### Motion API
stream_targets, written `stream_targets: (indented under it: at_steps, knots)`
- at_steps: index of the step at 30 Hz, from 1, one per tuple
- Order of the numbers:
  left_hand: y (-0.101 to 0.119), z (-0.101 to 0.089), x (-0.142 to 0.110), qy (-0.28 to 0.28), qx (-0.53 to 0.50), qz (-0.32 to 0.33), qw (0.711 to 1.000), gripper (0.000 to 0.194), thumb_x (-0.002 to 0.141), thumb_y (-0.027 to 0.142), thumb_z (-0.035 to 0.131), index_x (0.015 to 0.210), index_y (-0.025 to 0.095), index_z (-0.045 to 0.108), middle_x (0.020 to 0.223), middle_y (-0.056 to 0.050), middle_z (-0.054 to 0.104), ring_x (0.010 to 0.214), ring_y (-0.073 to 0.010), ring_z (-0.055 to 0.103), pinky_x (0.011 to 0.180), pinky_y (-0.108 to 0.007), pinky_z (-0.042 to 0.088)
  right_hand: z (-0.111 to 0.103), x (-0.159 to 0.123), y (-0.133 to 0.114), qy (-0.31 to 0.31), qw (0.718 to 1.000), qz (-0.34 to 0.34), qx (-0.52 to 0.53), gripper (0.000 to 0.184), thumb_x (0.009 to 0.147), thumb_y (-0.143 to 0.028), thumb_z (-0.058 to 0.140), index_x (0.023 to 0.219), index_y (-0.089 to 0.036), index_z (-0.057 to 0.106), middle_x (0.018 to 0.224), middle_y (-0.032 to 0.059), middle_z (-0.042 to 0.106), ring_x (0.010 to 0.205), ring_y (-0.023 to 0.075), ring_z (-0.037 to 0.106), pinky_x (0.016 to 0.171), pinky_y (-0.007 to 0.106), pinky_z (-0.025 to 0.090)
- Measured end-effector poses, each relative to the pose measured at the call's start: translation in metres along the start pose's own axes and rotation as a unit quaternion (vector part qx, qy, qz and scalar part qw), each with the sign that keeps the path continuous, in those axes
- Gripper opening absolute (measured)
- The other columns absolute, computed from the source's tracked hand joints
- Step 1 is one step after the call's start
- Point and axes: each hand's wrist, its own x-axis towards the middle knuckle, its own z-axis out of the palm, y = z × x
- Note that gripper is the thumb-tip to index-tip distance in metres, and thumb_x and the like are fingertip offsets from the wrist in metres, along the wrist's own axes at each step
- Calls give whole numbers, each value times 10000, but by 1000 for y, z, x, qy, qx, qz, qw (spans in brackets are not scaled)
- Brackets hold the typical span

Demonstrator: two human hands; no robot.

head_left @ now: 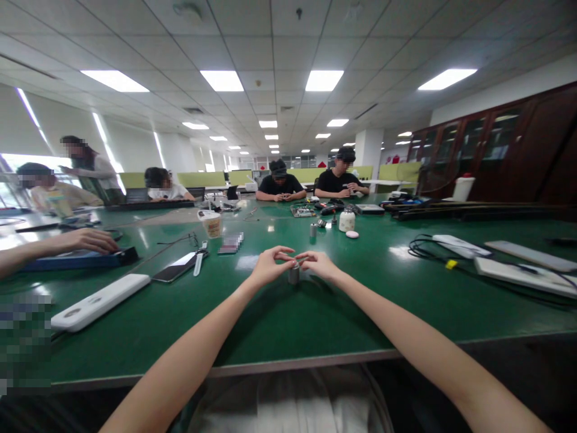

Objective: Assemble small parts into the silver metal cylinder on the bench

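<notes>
A small silvery metal cylinder (294, 276) stands upright on the green table in front of me. At its top, my left hand (273, 264) is curled, with thumb and fingertips closed in around the upper end. From the other side, the bent fingers of my right hand (319, 264) meet at the same spot. The fingertips partly hide the cylinder's top, so any small part between them cannot be made out. Farther back stands a second metal cylinder (313, 230), beside small dark metal pieces (321, 223) and a white jar (347, 221) with a pale pink lid (352, 234) lying near it.
At left lie a white power strip (103, 300), a dark phone (175, 268) and a white strap (198, 263). Another person's hand (90, 240) rests on a blue case (76, 260). A paper cup (211, 224) stands behind. Black cables (421, 248) and white bars (523, 273) lie at right.
</notes>
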Motion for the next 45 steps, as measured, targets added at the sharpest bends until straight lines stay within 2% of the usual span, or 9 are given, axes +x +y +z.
stream_targets:
  at_steps: [4, 9, 13, 18, 22, 25, 31, 35, 45]
  knots:
    - [-1, 4, 0, 8, -1, 11, 1000, 355, 728, 312, 725, 1051, 183, 653, 832, -50, 775, 833, -233, 729, 811, -335, 534, 9, -5, 7, -82, 996, -19, 4, 434, 624, -52, 722, 1049, -130, 676, 825, 33, 744, 783, 174, 685, 759, 281, 527]
    - [1, -2, 6, 52, -6, 21, 998, 351, 715, 314, 739, 1019, 189, 615, 788, -43, 770, 789, -220, 727, 764, -318, 531, 15, -6, 16, -71, 996, -44, -7, 372, 677, -179, 763, 1030, -125, 660, 851, 50, 741, 772, 174, 689, 763, 298, 530]
    - [-23, -22, 11, 94, 53, -17, 994, 349, 700, 358, 752, 981, 197, 623, 784, -43, 774, 805, -236, 724, 766, -332, 522, 14, -5, 18, -68, 996, -53, -8, 415, 680, -212, 777, 1062, -115, 647, 919, 85, 740, 809, 188, 695, 782, 317, 541]
    - [-60, -40, 6, 1, 135, -94, 986, 320, 645, 292, 779, 931, 196, 673, 757, -38, 776, 815, -263, 728, 813, -370, 514, 13, -5, 18, -68, 996, -55, -26, 437, 680, -230, 786, 1076, -111, 645, 967, 106, 737, 851, 200, 696, 820, 337, 543]
    - [-70, -42, 5, -7, 151, -100, 983, 395, 635, 286, 790, 1004, 204, 677, 828, -41, 784, 915, -271, 720, 894, -384, 497, 13, -5, 18, -67, 995, -54, -41, 435, 691, -238, 783, 1084, -117, 644, 980, 104, 733, 874, 203, 693, 837, 341, 542]
    - [-64, -37, 5, -9, 158, -84, 984, 342, 665, 265, 773, 990, 199, 689, 805, -44, 782, 898, -271, 725, 901, -391, 499, 12, -5, 19, -64, 996, -54, -43, 428, 692, -241, 786, 1080, -128, 644, 969, 93, 733, 875, 202, 692, 833, 339, 544]
    - [-19, -11, 5, 81, 55, 16, 995, 285, 768, 312, 701, 1017, 185, 639, 846, -53, 773, 850, -232, 730, 847, -353, 528, 12, -5, 19, -67, 995, -52, -45, 428, 698, -242, 779, 1086, -128, 636, 927, 82, 732, 832, 196, 691, 790, 323, 544]
    - [-1, 3, 3, 51, -15, 31, 998, 278, 753, 283, 715, 996, 181, 629, 821, -45, 769, 785, -207, 734, 765, -312, 562, 12, -5, 19, -67, 995, -49, -46, 414, 698, -231, 775, 1072, -129, 629, 881, 65, 727, 795, 189, 684, 754, 311, 537]
    - [3, 4, -2, 23, -32, 23, 999, 310, 745, 280, 723, 1022, 168, 639, 838, -62, 773, 809, -225, 738, 778, -332, 568, 11, -5, 20, -71, 994, -50, -59, 398, 704, -251, 761, 1062, -141, 625, 847, 43, 722, 801, 189, 682, 743, 315, 534]
